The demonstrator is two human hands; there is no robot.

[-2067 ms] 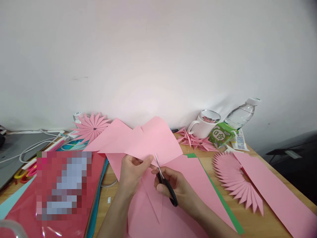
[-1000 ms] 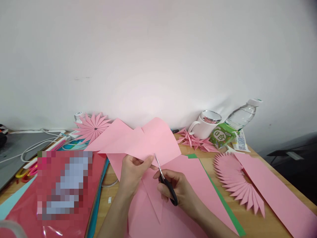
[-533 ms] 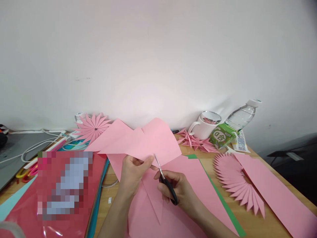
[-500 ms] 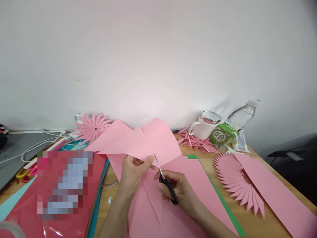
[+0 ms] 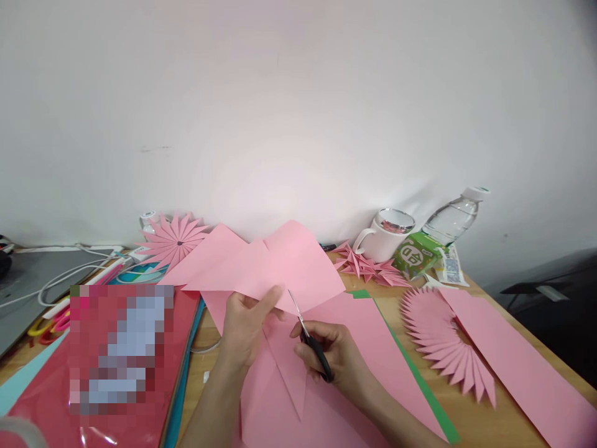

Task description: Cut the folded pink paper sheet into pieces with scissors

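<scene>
A large pink sheet of paper [image 5: 275, 264] is raised over the desk, its near edge pinched between the thumb and fingers of my left hand [image 5: 247, 326]. My right hand [image 5: 329, 351] is closed around the black handles of a pair of scissors [image 5: 317, 356]. The thin metal blades point up and to the left and lie at the near edge of the sheet, just right of my left thumb. More pink paper [image 5: 345, 392], some of it creased, lies flat under both hands.
Folded pink paper rosettes [image 5: 180, 242] stand at back left and a pleated fan [image 5: 452, 342] lies right. A white mug [image 5: 385, 236], green box [image 5: 415, 255] and water bottle [image 5: 454, 218] stand at back right. A red plastic-covered pack [image 5: 177, 373] and laptop [image 5: 41, 280] are left.
My left hand has shifted slightly left along the sheet's edge, away from the blades. The scissors stay at nearly the same spot.
</scene>
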